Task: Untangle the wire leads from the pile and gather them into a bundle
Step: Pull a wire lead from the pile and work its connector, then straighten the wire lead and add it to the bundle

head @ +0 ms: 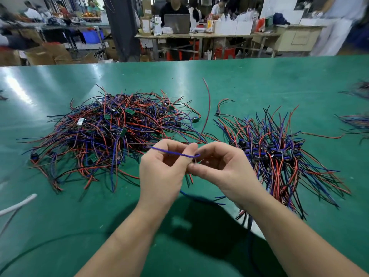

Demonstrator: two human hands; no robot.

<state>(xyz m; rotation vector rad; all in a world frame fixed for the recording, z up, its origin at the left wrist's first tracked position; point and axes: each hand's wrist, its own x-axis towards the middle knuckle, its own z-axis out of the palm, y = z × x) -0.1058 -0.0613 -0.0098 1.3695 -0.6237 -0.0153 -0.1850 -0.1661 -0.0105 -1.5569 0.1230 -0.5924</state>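
A tangled pile of red, blue and black wire leads (111, 132) with small green boards lies on the green table, left of centre. To the right lies a gathered bundle of leads (275, 156), their black connectors lined up. Between the two, my left hand (161, 172) and my right hand (223, 168) are raised above the table with fingertips meeting. Together they pinch one wire lead; its blue wire (175, 152) crosses my left fingers and its red wire (207, 104) arcs up and away. More of its wires hang down below my hands.
The green table (259, 82) runs to a far edge. A white cable (18, 204) lies at the left edge, and more wire piles (357, 120) sit at the far right. Beyond the table, people work at cluttered benches. A single lead (223, 106) lies behind the bundle.
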